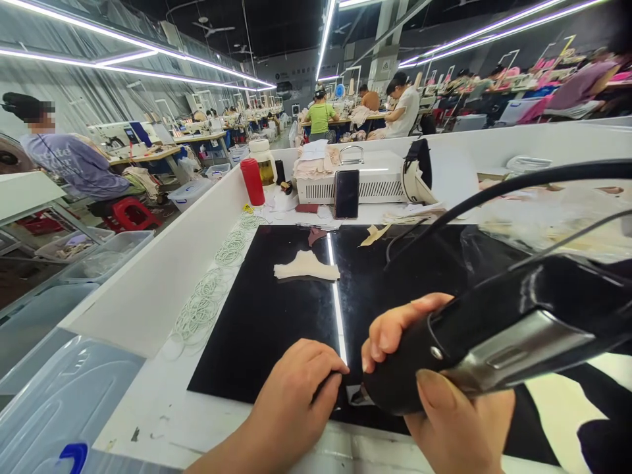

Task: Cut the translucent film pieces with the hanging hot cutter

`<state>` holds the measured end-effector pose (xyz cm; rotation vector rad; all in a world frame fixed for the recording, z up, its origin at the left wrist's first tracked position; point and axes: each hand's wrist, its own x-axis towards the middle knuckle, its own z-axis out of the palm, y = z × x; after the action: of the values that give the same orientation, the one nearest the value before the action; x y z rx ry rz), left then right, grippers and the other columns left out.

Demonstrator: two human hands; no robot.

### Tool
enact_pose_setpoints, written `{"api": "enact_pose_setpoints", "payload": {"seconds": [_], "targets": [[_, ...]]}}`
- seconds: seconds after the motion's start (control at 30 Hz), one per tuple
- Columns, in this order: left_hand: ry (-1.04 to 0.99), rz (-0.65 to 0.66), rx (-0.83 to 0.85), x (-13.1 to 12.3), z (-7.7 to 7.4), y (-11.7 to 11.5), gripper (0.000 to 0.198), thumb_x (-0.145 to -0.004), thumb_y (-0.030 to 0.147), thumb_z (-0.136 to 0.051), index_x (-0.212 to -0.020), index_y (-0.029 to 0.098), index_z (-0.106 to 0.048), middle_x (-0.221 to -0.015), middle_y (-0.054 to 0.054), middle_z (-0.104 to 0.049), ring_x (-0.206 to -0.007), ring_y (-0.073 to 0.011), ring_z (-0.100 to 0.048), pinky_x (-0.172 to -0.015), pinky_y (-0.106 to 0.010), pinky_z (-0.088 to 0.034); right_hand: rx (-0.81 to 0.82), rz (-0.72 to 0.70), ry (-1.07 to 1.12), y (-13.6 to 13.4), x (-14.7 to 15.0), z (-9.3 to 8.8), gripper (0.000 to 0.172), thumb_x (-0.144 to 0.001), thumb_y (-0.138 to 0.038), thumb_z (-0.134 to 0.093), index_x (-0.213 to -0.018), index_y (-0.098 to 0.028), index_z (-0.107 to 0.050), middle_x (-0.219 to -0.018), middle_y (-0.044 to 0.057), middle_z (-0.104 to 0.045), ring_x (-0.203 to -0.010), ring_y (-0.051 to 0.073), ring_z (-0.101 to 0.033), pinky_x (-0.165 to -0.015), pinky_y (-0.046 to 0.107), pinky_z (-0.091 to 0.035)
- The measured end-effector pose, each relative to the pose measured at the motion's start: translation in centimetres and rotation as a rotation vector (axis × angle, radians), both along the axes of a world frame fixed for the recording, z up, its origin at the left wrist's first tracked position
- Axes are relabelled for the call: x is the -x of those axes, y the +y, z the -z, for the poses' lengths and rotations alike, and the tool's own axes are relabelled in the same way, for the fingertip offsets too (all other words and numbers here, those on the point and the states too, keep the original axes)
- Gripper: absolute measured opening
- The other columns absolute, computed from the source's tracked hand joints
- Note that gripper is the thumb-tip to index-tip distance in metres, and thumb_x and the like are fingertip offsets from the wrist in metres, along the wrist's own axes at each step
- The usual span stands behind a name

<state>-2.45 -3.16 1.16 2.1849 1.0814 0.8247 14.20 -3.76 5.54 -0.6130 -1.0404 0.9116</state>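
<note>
My right hand [454,415] is wrapped around a black corded handheld tool [494,329] with a metal strip along its side. Its small metal tip [359,397] points down and left, close to the black board [257,329]. A small pale patch shows beside the tip; I cannot tell what it is. My left hand [299,388] rests at the near part of the board, just left of the tip. Its thumb and curled fingers are pressed together, and whatever they hold is hidden. Farther up the board lies a stack of cream fabric pieces [306,266].
Pale green cord coils [197,306] lie along the left wall. Behind the board stand a phone [346,194], a white vented box [375,178], a red bottle [253,182] and a jar [263,161]. The tool's black cable [494,191] arches at right. People sit at sewing machines beyond.
</note>
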Motion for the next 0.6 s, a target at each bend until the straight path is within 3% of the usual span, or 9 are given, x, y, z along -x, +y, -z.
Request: {"api": "enact_pose_setpoints", "payload": {"seconds": [0.23,0.4,0.5,0.6], "targets": [[0.069,0.034,-0.045,0.2,0.2,-0.1,0.024,-0.097,0.007,-0.054,-0.106,0.022,-0.070,-0.107,-0.004,-0.070,-0.100,-0.0191,-0.065,-0.089,-0.033,-0.054,0.007,-0.013,-0.091,0.0,-0.5,-0.5,0.031,-0.093,-0.043,-0.074,-0.116,-0.030,-0.057,-0.082,-0.001,-0.064,-0.067,0.017,-0.062,-0.064,0.034,-0.058],[0.193,0.194,-0.115,0.5,-0.5,0.0,0.025,-0.095,0.005,-0.054,-0.100,0.022,-0.072,-0.100,-0.003,-0.069,-0.093,-0.0178,-0.065,-0.085,-0.030,-0.053,0.040,0.214,-0.228,-0.3,-2.9,-2.4,0.035,-0.083,-0.041,-0.084,-0.111,-0.029,-0.068,-0.099,0.005,-0.066,-0.082,0.022,-0.067,-0.062,0.032,-0.061],[0.237,0.288,-0.144,0.3,-1.3,1.6,0.026,-0.098,0.004,-0.052,-0.104,0.022,-0.070,-0.099,-0.002,-0.070,-0.093,-0.0168,-0.066,-0.085,-0.028,-0.053,0.056,0.333,-0.157,0.0,-4.1,-3.4,0.040,-0.082,-0.032,-0.085,-0.118,-0.031,-0.067,-0.095,0.004,-0.066,-0.078,0.024,-0.067,-0.061,0.036,-0.062],[0.243,0.379,-0.177,-0.3,-2.1,4.4,0.019,-0.101,0.009,-0.056,-0.111,0.021,-0.068,-0.107,-0.004,-0.071,-0.103,-0.0180,-0.067,-0.094,-0.031,-0.053,0.051,0.373,-0.141,0.6,-4.8,-3.4,0.051,-0.080,-0.033,-0.086,-0.125,-0.032,-0.064,-0.090,0.002,-0.067,-0.073,0.023,-0.065,-0.062,0.039,-0.061]]}}
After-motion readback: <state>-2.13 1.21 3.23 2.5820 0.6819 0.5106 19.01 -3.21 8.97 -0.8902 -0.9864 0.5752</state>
